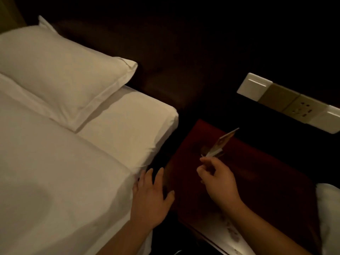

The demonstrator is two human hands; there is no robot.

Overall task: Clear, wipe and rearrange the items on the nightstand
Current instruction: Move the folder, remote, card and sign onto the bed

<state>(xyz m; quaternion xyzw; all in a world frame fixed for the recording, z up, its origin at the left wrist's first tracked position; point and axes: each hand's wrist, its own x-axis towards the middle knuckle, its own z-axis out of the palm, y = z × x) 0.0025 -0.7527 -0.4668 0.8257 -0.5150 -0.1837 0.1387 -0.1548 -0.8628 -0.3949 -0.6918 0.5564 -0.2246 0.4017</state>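
- At the near left, against the mattress side: left hand [152, 196] spread flat, fingers straight, nothing held, touching the sheet edge of the bed [55, 162].
- Just right of it, over the nightstand [266, 172]: right hand [219, 179] loosely curled, thumb and forefinger pinching the lower end of a card [223, 141]. Contact dim, hard to confirm.
- Card tilted up and away from the fingers. Clear of the dark red top or resting on it: cannot tell.
- Handling, judged: thin, light, fairly stiff stock. Likely to crease under a hard squeeze and slip from a loose one. Best taken at one short end with a gentle pinch.
- Room, judged: narrow dark gap between bed and nightstand, a place to lose the card. Wide open sheet on the bed for setting things down.
- Farther right: white soft item [329, 208] at the nightstand's right edge, identity unclear.
- At the back: pillow [60, 70] on the bed, and a wall switch panel [287, 100] just behind the nightstand, limiting sweep room there.
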